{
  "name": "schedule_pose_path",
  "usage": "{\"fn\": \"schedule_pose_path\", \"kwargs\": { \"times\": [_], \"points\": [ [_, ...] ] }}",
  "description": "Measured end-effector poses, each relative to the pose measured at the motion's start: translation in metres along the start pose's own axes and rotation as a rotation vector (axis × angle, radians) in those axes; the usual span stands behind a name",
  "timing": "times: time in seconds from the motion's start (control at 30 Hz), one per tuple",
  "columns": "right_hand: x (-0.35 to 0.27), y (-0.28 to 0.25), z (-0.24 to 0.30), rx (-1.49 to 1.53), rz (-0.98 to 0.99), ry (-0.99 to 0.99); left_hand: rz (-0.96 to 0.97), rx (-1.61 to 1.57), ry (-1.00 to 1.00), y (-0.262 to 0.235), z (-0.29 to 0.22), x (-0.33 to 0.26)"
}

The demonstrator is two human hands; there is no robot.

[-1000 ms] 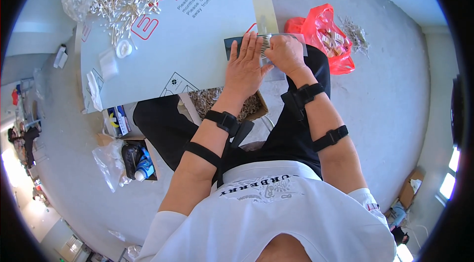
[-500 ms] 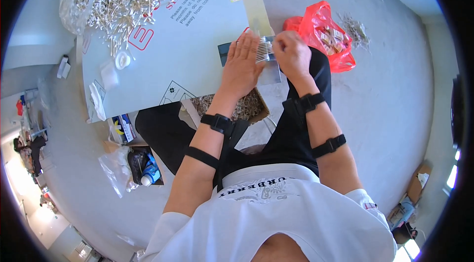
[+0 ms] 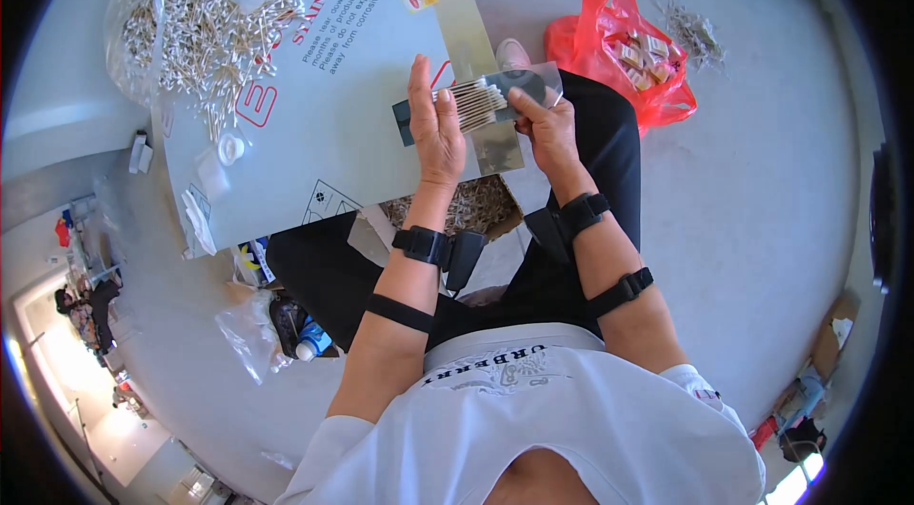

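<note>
Two bare hands work above the near right corner of a table point(image 3: 328, 148), beyond a white cloth shirt point(image 3: 533, 400) and forearms ringed by black straps point(image 3: 400, 312). Left hand point(image 3: 438, 138): seen edge-on, its fingers straight and unclenched, the thumb beside the shafts of a flat row of cotton swabs point(image 3: 479, 107). Right hand point(image 3: 550, 129): thumb and fingers pinch a clear, glossy plastic sleeve point(image 3: 549, 77); the fingers beneath are largely concealed. The swabs, slender parallel sticks with rounded white tips, lie between the hands along the sleeve, which has dark portions; their left ends are hidden by the left hand, and whether they lie in or on the sleeve cannot be told.

Below the table edge, a cardboard box point(image 3: 369, 237) holds a tangle of thin brownish pieces, partly covered by the tabletop. On the table's smooth, printed film stand a white ring-shaped roll point(image 3: 229, 148) and, farther off, a heap of loose swabs point(image 3: 214, 39) in a crumpled transparent bag point(image 3: 119, 53), cut off above. Right: a creased red plastic bag point(image 3: 595, 39) of small packets, too small to make out.
</note>
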State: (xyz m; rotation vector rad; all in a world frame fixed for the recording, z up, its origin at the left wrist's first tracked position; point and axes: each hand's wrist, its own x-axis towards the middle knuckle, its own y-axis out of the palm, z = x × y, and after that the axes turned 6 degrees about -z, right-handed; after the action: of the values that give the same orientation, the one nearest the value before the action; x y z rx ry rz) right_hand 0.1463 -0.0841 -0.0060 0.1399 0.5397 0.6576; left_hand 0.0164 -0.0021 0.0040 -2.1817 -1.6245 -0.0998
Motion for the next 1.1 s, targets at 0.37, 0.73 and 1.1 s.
{"fn": "schedule_pose_path", "kwargs": {
  "times": [0.37,0.73,1.1],
  "points": [
    [0.003,0.013,-0.006,0.152,-0.004,-0.093,-0.014,-0.069,-0.072,0.005,-0.008,0.001],
    [-0.001,0.0,0.002,-0.191,-0.076,-0.324,-0.026,-0.029,-0.014,0.012,-0.003,0.005],
    [0.018,0.0,0.061,-1.481,0.464,-0.947,-0.046,-0.024,-0.026,0.011,-0.006,0.005]
  ]
}}
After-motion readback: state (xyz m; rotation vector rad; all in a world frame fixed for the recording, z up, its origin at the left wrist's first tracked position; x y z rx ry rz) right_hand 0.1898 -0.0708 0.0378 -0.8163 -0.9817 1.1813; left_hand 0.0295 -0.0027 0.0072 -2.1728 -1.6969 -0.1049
